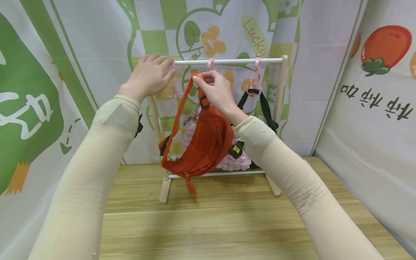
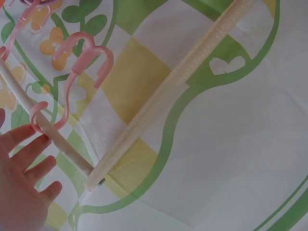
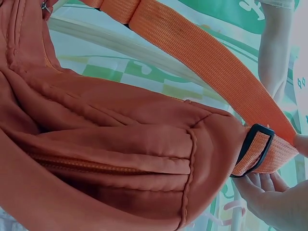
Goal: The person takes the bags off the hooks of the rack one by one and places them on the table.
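Note:
My right hand (image 1: pixel 219 90) pinches the orange strap (image 1: pixel 178 117) of an orange waist bag (image 1: pixel 208 141) between thumb and fingers. The bag hangs down from this grip, in front of the rack, with a braided pull (image 1: pixel 191 187) dangling below it. In the right wrist view, a black slide buckle (image 3: pixel 255 150) lies beside the fingers. My left hand (image 1: pixel 151 74) is at the rack rail's left end. Seen from the left wrist, its fingers are spread and fairly straight, at the rail (image 2: pixel 67 151) beside a pink hook (image 2: pixel 86 57) hanging there.
A wooden rack with a white top rail (image 1: pixel 234 61) stands on the wooden table (image 1: pixel 208 224). Further along hangs another pink hook (image 1: pixel 256 74) carrying a black strap (image 1: pixel 268 112). Behind the orange bag shows a pink puffy bag (image 1: pixel 235 164). Printed curtains surround the table.

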